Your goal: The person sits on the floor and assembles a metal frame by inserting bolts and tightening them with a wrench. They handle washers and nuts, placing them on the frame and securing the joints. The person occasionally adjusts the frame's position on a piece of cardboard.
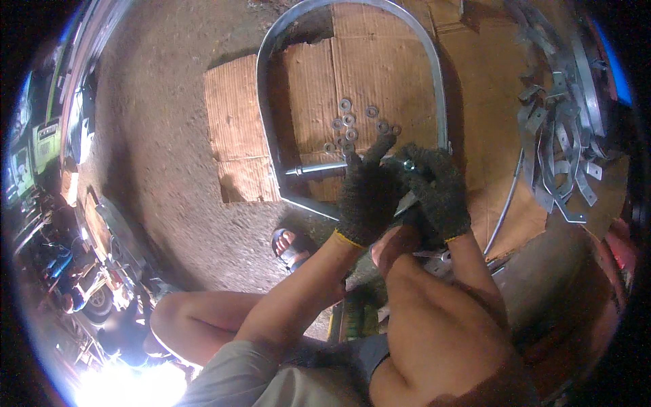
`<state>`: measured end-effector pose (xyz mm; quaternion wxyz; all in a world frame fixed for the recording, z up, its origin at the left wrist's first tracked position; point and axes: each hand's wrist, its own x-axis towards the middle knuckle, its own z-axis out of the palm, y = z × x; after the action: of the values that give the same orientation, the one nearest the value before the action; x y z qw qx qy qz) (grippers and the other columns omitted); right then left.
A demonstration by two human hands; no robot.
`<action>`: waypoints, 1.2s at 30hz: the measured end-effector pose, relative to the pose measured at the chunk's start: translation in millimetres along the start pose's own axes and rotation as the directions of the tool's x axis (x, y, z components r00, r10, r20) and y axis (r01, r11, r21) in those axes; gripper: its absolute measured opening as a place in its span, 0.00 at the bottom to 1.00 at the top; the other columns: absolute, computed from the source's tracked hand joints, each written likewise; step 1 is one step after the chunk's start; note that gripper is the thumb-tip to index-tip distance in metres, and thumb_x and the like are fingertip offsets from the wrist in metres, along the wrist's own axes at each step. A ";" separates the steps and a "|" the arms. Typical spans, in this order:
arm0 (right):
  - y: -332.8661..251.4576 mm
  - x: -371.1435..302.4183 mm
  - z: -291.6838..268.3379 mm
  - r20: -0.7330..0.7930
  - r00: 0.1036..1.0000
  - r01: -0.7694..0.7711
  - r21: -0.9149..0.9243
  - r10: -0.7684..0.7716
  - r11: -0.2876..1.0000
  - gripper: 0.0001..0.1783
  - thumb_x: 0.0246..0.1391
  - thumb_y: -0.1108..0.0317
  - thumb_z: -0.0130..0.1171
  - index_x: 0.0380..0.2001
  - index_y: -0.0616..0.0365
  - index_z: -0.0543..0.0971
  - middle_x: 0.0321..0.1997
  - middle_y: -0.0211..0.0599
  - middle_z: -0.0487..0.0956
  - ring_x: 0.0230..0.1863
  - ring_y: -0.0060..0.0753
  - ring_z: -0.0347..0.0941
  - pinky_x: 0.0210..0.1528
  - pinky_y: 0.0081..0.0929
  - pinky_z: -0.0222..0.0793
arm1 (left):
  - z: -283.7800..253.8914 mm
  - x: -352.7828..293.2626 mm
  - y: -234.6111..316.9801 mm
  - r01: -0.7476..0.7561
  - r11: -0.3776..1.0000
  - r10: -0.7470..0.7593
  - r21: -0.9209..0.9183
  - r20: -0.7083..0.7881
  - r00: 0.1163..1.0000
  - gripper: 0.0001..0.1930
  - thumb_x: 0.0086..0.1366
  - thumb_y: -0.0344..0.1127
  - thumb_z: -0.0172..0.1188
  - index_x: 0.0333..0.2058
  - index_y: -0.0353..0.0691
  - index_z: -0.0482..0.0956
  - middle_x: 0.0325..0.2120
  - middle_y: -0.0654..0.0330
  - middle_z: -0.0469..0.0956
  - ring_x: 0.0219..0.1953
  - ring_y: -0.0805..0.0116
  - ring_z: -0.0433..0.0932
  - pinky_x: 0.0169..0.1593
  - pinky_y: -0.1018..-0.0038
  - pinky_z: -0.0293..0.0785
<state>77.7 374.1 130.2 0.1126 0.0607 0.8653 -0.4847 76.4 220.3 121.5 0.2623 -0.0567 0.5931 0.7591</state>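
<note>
Head view: both hands in dark knit gloves, working at the near end of an arched flat-bar frame [261,102].

Left hand [369,200]: fingers part-bent, index reaching forward, back of the glove to camera. It covers part of a steel rod [322,167]; can't tell if it has hold of it or how closed the grip is.

Right hand [439,193]: fingers curled, fingertips closed round a small shiny fastener [409,165]. Can't tell whether that's a loose piece or sits on the rod end.

Rod lies across the frame's near end, left end at the frame's left leg, with a nut [298,171] on it just inside that leg. Frame's near-side strip [308,207] angles away under the left hand.

Frame is on corrugated cardboard [237,108] over a rough floor [163,122]. Loose ring-shaped washers or nuts [349,119] are clustered inside the arch, just beyond the left hand; too small to tell which.

Off to the right: pile of bent metal strips [573,102], some drilled. Thin rod [507,201] lies between pile and right hand. Sandalled left foot [291,247] near the frame's near-left corner.
</note>
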 end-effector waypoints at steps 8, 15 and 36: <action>31.2 -8.5 10.6 0.096 0.966 0.258 -0.330 -0.240 0.908 0.13 0.61 0.68 0.56 0.46 0.60 0.81 0.42 0.50 0.81 0.50 0.52 0.76 0.56 0.46 0.69 | -5.3 -3.4 -43.8 0.208 0.805 -0.272 -0.556 -0.033 0.962 0.17 0.73 0.38 0.55 0.55 0.35 0.76 0.50 0.55 0.79 0.51 0.62 0.79 0.56 0.65 0.77; 30.4 -11.5 23.6 0.393 0.889 0.382 -0.349 -0.236 0.856 0.13 0.60 0.69 0.53 0.43 0.56 0.84 0.49 0.51 0.82 0.54 0.54 0.77 0.63 0.49 0.67 | -36.0 -21.9 -54.8 0.298 0.866 -0.355 -0.402 -0.074 0.932 0.18 0.71 0.40 0.61 0.53 0.36 0.78 0.44 0.58 0.82 0.44 0.63 0.82 0.51 0.67 0.80; 26.5 62.3 87.8 0.437 0.753 0.647 -0.352 -0.493 0.676 0.26 0.50 0.52 0.67 0.51 0.52 0.82 0.43 0.51 0.83 0.48 0.58 0.78 0.52 0.49 0.73 | -165.3 -108.3 -24.5 0.021 0.961 -0.215 -0.275 -0.698 0.683 0.16 0.70 0.36 0.62 0.54 0.38 0.78 0.45 0.54 0.82 0.43 0.61 0.82 0.49 0.66 0.81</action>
<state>35.0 312.8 48.2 0.0977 -0.3215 0.9033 -0.2666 143.4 34.6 95.2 0.0480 -0.4203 0.5449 0.7239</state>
